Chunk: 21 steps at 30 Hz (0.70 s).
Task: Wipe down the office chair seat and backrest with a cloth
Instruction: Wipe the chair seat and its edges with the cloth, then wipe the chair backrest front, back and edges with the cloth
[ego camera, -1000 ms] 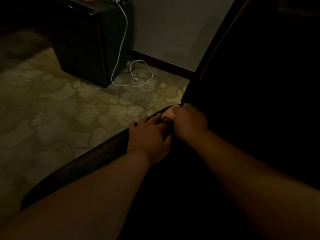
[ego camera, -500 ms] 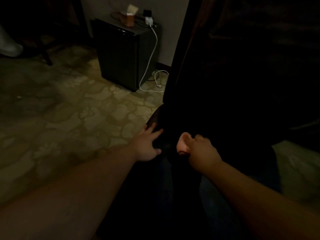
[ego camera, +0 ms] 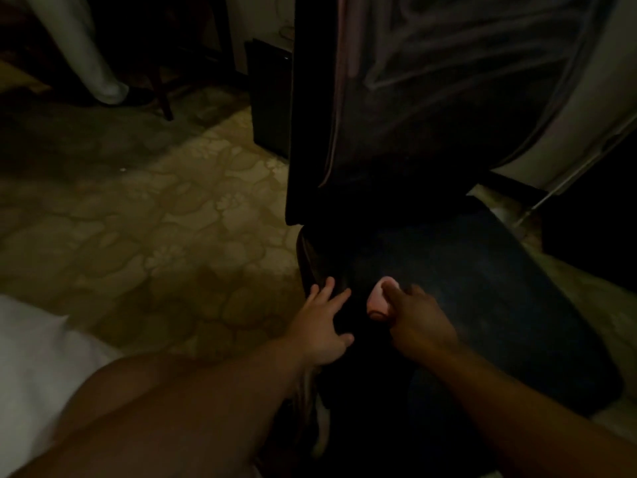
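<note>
Where the dark seat (ego camera: pixel 482 305) meets its left edge, a small pink cloth (ego camera: pixel 379 300) sits bunched in the right hand (ego camera: pixel 418 322), fingers curled round it, pressed to the seat near the front. Left hand (ego camera: pixel 324 326) lies flat, fingers spread, on the seat's left rim just beside. Backrest (ego camera: pixel 396 98) rises upright behind, streaked. Patterned carpet (ego camera: pixel 155 219) lies left; a dark cabinet (ego camera: pixel 270 98) stands beyond, dim.
</note>
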Available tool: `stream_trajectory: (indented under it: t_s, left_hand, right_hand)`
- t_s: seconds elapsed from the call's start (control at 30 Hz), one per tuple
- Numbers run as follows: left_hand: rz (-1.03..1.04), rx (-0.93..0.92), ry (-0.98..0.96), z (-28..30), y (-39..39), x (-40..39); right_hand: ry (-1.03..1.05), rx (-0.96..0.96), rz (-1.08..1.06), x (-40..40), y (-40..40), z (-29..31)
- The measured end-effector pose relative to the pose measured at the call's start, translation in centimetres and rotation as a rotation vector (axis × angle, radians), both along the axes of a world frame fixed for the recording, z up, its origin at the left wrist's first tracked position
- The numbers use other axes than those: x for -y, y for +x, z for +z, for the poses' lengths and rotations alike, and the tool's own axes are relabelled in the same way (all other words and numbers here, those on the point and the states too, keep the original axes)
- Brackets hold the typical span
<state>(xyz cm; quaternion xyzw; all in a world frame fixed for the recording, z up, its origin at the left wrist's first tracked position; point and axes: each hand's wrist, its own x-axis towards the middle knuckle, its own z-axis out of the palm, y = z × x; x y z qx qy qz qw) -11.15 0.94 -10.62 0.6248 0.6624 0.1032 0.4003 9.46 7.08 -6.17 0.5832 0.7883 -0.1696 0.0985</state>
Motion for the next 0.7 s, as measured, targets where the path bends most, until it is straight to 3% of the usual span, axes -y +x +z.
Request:
stream_trajectory:
  t_s: [0.13,0.3,0.53,0.63,0.7]
  left_hand:
    - [0.008,0.139,-0.069,1.3,1.3,3.3]
    - [0.017,0.129,-0.156,2.7,2.4,6.4]
    - [0.567,0.101,-0.045,5.7,0.5,10.3]
    - [1.037,0.257,0.225,8.0,-1.3,11.3]
    - [1.114,0.32,0.43,9.4,-2.4,11.3]
  right_hand:
    - [0.049,-0.043,0.071,3.3,-1.0,-0.7]
    - [0.104,-0.027,0.121,6.8,-1.1,-1.4]
    - [0.179,0.003,0.283,11.3,-0.5,-1.4]
    - [0.203,0.018,0.378,12.8,-1.5,-1.4]
    - [0.21,0.006,0.396,13.7,-2.3,-1.7]
